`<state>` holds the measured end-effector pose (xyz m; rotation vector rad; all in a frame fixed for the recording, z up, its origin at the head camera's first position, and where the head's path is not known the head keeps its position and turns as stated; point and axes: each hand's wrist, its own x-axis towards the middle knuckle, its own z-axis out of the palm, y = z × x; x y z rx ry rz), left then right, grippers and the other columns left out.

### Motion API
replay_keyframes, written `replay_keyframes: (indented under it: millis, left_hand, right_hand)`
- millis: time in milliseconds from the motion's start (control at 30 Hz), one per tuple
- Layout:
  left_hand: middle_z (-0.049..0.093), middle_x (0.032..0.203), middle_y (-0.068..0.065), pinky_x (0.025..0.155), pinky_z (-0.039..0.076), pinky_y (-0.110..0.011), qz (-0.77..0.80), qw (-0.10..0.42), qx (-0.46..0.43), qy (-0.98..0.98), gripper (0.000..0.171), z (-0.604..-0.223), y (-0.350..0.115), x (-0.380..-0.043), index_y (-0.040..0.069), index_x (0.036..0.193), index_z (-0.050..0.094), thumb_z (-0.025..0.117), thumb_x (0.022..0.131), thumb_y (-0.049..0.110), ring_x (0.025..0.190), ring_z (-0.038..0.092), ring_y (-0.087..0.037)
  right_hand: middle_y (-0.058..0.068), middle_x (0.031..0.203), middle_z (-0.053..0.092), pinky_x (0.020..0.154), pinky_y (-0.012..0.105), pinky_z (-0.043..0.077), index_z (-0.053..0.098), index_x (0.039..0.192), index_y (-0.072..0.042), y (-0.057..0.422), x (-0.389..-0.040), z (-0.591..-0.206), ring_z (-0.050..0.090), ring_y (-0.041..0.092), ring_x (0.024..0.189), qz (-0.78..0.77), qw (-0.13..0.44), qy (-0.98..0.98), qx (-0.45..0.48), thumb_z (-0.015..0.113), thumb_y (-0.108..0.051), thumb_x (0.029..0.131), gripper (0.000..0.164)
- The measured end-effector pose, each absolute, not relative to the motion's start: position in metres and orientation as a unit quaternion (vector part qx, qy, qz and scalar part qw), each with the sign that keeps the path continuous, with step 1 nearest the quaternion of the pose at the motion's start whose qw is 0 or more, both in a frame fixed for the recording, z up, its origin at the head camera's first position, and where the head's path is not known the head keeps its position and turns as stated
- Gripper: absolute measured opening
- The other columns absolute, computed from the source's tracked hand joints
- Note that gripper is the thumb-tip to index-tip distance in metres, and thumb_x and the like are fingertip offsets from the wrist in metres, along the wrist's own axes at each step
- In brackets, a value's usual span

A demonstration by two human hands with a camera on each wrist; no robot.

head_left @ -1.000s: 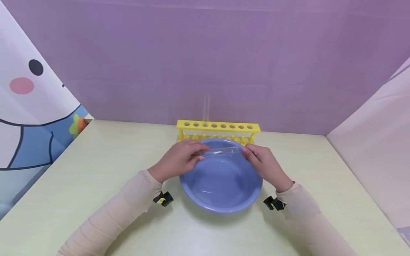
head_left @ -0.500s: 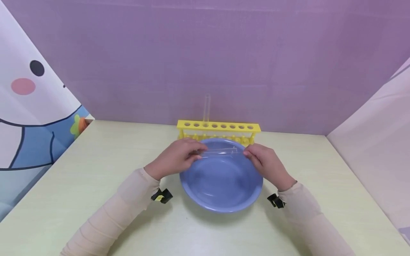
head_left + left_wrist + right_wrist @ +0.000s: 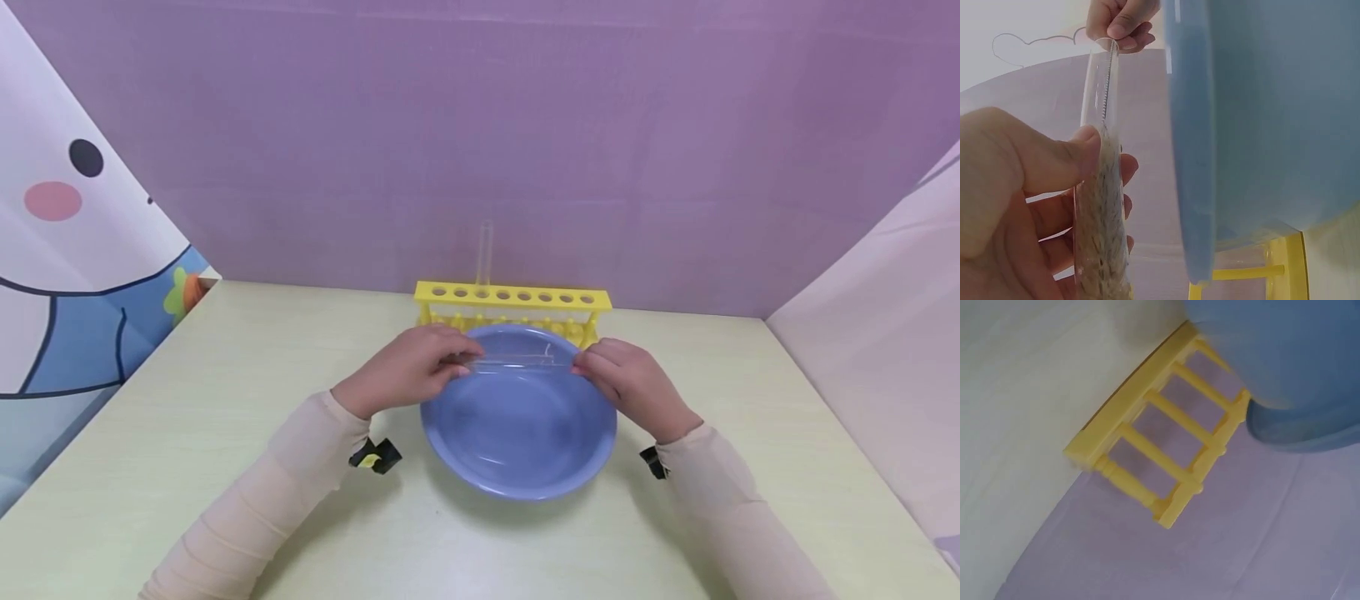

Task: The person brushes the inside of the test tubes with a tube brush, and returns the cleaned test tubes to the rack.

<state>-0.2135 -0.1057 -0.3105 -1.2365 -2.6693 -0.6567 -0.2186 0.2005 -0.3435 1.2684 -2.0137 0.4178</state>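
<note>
My left hand (image 3: pixel 412 364) grips a clear glass test tube (image 3: pixel 510 361), held nearly level over the blue basin (image 3: pixel 517 442). Inside the tube, in the left wrist view, is a test tube brush (image 3: pixel 1102 219) with pale bristles. Its twisted wire stem (image 3: pixel 1108 84) runs out through the tube's mouth. Just beyond that mouth, my right hand (image 3: pixel 633 387) pinches the end of the stem. The right wrist view does not show the right hand or the brush.
Behind the basin stands a yellow test tube rack (image 3: pixel 525 297), partly hidden by the basin's rim. Another clear test tube (image 3: pixel 485 254) stands upright in one of its holes. A purple backdrop (image 3: pixel 675 150) rises at the table's (image 3: pixel 300 333) far edge.
My right hand has shifted slightly right, away from the tube's mouth, and its wrist has turned. The left hand has edged left, and the tube lies a little more level.
</note>
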Motion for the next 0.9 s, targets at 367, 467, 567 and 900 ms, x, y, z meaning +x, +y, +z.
replay_keyframes:
  millis: [367,467,567,900]
  left_hand:
    - [0.067,0.108,-0.003,0.084,0.051,-0.031,-0.229,0.033,-0.405,-0.884,0.026,-0.309,-0.107,-0.214,0.007,0.114,0.067,0.066,0.088,0.007,0.096,0.061,-0.014]
    - [0.067,0.108,-0.002,0.083,0.051,-0.031,-0.227,0.026,-0.406,-0.885,0.026,-0.308,-0.107,-0.215,0.007,0.114,0.067,0.065,0.088,0.007,0.095,0.061,-0.013]
    - [0.067,0.107,-0.001,0.082,0.051,-0.03,-0.226,0.019,-0.407,-0.885,0.025,-0.308,-0.107,-0.217,0.008,0.113,0.067,0.064,0.089,0.007,0.093,0.06,-0.013]
    - [0.067,0.105,-0.001,0.077,0.049,-0.028,-0.221,0.006,-0.408,-0.886,0.023,-0.307,-0.109,-0.218,0.008,0.113,0.067,0.062,0.09,0.007,0.088,0.058,-0.011]
  right_hand:
    - [0.004,0.077,0.062,0.059,0.031,0.051,0.062,0.087,-0.002,0.207,-0.224,-0.346,0.058,0.019,0.065,0.108,0.411,-0.75,0.507,0.044,-0.023,0.1,0.031]
    - [0.004,0.077,0.063,0.057,0.031,0.049,0.064,0.087,-0.001,0.209,-0.226,-0.347,0.056,0.019,0.063,0.103,0.433,-0.736,0.51,0.045,-0.02,0.1,0.03]
    - [0.004,0.076,0.064,0.055,0.03,0.049,0.065,0.086,-0.001,0.21,-0.228,-0.347,0.056,0.019,0.062,0.098,0.455,-0.721,0.512,0.046,-0.018,0.1,0.03]
    - [0.007,0.074,0.064,0.052,0.031,0.045,0.069,0.09,0.003,0.218,-0.233,-0.351,0.05,0.02,0.059,0.085,0.51,-0.677,0.524,0.052,-0.011,0.097,0.023]
